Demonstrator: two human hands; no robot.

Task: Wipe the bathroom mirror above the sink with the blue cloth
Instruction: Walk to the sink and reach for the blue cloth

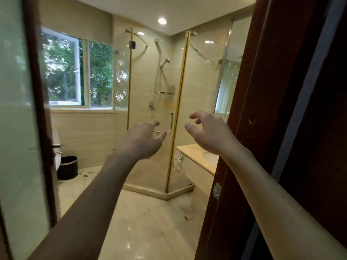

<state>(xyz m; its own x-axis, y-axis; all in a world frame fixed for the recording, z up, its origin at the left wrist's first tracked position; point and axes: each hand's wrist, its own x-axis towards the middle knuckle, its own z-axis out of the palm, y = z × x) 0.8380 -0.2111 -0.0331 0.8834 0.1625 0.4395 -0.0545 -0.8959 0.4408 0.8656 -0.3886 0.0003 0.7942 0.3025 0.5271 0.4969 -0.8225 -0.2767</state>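
- The dark wooden door frame (262, 109) fills the right side of your view, and a frosted glass door panel (16, 128) with a dark wood edge fills the left; you look into the bathroom between them.
- The glossy beige tiled floor (146, 222) runs from the doorway to the far walls.
- A glass shower enclosure (155, 109) with gold-coloured vertical trim stands in the far corner; a shower head (166, 61) on a hose hangs on the wall inside it.
- A window (75, 72) in the left wall shows green foliage outside.
- The counter (197, 156) with the sink (211, 156) sits on the right, just beside the shower enclosure and partly hidden by the door frame; a towel ring (177, 164) hangs on its front.
- The mirror above the sink and the blue cloth cannot be seen from here.
- Your left hand (144, 141) is stretched forward in mid-air, fingers loosely curled and holding nothing.
- Your right hand (206, 132) is raised beside it, fingers spread and bent like a claw, thumb apart, also holding nothing.
- A small black waste bin (68, 167) stands on the floor at the left, under the window.
- One round ceiling light (162, 21) is lit.
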